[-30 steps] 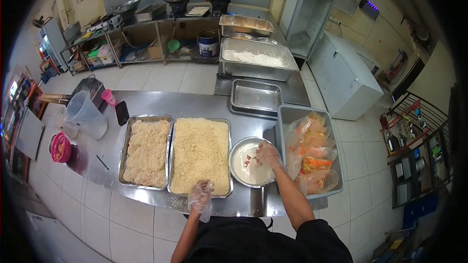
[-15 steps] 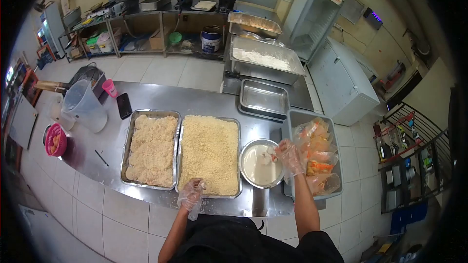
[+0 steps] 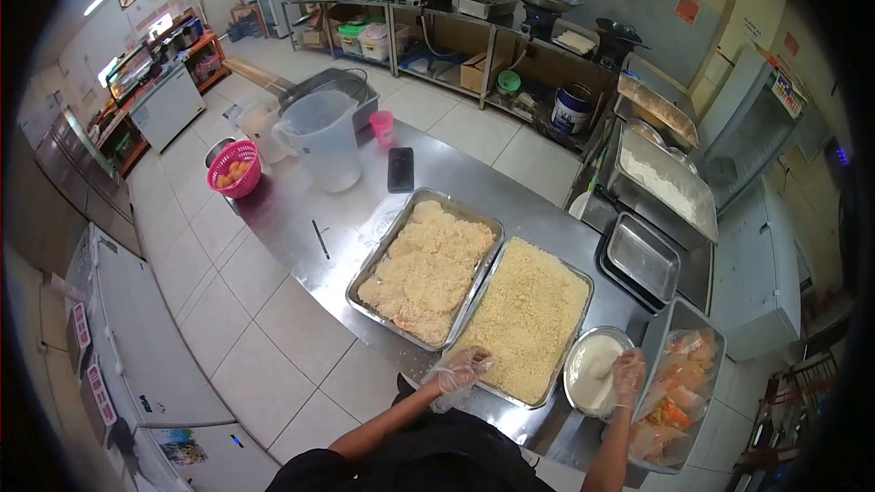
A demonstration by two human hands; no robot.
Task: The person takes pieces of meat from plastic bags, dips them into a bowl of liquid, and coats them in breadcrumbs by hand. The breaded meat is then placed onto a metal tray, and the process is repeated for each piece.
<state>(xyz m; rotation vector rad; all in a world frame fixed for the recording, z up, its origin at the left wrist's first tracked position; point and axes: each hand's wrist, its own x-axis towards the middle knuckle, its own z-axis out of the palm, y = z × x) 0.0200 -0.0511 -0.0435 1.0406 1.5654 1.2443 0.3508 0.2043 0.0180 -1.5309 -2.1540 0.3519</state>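
Observation:
My right hand point(image 3: 629, 375), in a clear plastic glove, is at the right side of a round metal bowl point(image 3: 572, 392) of white batter point(image 3: 588, 369). Its fingers are closed on a batter-coated piece point(image 3: 602, 371), mostly sunk in the liquid. My left hand point(image 3: 465, 370), gloved too, has its fingers drawn together at the near-left corner of a metal tray of pale yellow crumbs point(image 3: 533, 310); what they hold, if anything, I cannot tell. Left of that tray stands another tray point(image 3: 357, 296) with crumb-coated pieces point(image 3: 428, 264).
A grey tub point(image 3: 711, 310) with bagged orange pieces point(image 3: 674, 392) stands at the right. Stacked metal trays point(image 3: 644, 255) lie beyond the bowl. Farther left are a phone point(image 3: 400, 170), a pink cup point(image 3: 383, 130), a plastic jug point(image 3: 324, 150) and a pink basket point(image 3: 239, 184).
The view has swung left. My right hand has lowered the piece into the batter. My left hand remains by the crumb tray's near-left corner.

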